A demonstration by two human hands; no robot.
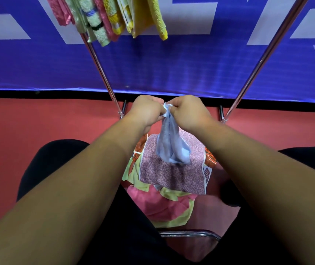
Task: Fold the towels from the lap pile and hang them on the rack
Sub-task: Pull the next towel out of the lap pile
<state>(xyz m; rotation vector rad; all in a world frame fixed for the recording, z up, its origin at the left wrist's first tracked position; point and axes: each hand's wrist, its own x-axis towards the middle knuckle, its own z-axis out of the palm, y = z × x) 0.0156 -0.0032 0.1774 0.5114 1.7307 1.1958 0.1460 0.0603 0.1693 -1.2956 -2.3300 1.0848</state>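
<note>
On my feed, a blue banner (172,64) fills the background behind the chrome rack (263,54), with a row of hung towels (105,16) at upper left. The lap pile (172,207), topped by a mauve speckled towel (172,175), lies between the dark-clad knees. Above the pile a pale blue towel (172,146) hangs crumpled, its top edge pinched by the left hand (145,109) and right hand (189,109), both with fingers curled tight and knuckles almost touching.

pile (172,175) on lap, rack (103,73) beyond
</note>
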